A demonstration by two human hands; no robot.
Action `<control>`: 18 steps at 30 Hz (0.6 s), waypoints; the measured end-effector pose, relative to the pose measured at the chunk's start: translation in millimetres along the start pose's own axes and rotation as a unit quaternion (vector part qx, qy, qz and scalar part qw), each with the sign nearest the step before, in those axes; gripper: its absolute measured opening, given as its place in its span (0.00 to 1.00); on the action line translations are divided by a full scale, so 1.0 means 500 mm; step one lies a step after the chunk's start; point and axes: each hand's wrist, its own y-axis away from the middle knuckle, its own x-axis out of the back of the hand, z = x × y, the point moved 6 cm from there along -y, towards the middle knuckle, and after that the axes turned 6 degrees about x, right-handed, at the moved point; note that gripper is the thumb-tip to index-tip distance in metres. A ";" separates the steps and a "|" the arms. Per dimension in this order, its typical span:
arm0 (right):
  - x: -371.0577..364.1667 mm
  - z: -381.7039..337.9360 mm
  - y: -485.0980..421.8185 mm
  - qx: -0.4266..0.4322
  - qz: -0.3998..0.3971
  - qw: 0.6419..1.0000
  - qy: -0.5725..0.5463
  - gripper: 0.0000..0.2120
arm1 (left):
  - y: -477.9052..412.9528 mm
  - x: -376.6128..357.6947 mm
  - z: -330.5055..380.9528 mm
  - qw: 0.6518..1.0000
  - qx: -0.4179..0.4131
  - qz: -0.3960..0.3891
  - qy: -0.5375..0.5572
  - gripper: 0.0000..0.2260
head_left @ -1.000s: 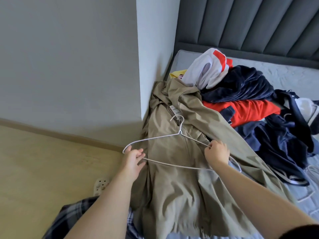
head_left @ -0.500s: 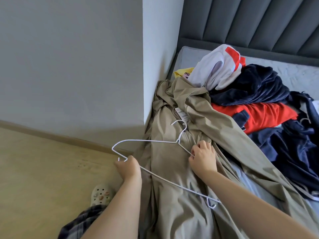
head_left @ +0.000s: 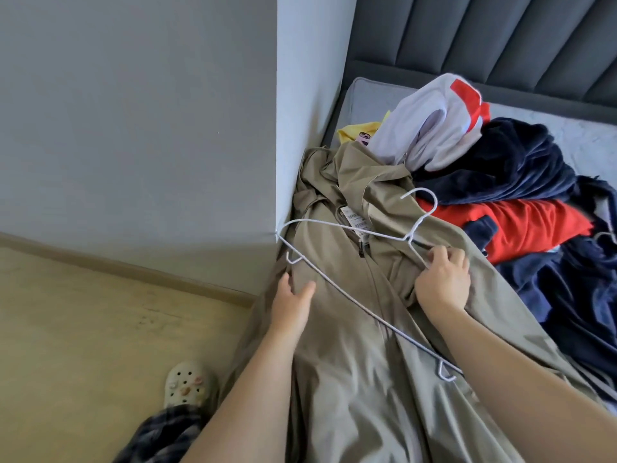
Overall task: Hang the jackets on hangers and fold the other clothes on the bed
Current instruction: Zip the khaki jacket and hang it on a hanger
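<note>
risk: left hand [head_left: 289, 305] is lying spread, gripping nothing, so hanger [head_left: 359, 289] is likely catching cloth as it tilts | jacket [head_left: 360, 345]: khaki, crumpled, is draping off the bed [head_left: 354, 105] edge at centre frame | right hand [head_left: 442, 279] is pinching hanger wire and collar fabric together

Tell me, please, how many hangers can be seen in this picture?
2. One white wire hanger lies over the khaki jacket; another's hook shows among the dark clothes at the right edge. More may be hidden.
</note>
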 end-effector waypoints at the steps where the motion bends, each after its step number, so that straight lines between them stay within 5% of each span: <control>1: -0.006 0.009 -0.002 -0.013 -0.011 1.000 -0.003 0.20 | 0.002 -0.005 -0.001 0.998 -0.005 0.007 -0.054 0.29; 4: -0.021 0.030 -0.009 -0.044 -0.070 0.997 0.002 0.20 | 0.007 -0.020 0.013 0.988 -0.064 0.009 -0.140 0.16; 7: -0.021 0.056 -0.020 -0.057 -0.125 0.990 0.045 0.10 | 0.025 -0.043 0.024 0.992 -0.054 -0.071 -0.086 0.12; 9: -0.003 0.084 -0.021 -0.090 -0.091 0.992 0.021 0.08 | 0.037 -0.031 0.024 0.996 0.006 -0.086 -0.029 0.09; 12: 0.035 0.146 -0.011 -0.180 0.005 0.982 -0.048 0.11 | 0.059 -0.003 -0.018 0.968 0.204 -0.141 0.029 0.13; 15: 0.060 0.189 0.003 -0.215 0.051 0.972 -0.082 0.12 | 0.102 0.019 -0.064 0.899 0.282 -0.265 -0.206 0.05; 18: 0.075 0.194 0.006 -0.212 0.079 0.967 -0.118 0.10 | 0.101 0.043 -0.080 0.782 0.194 -0.278 -0.523 0.10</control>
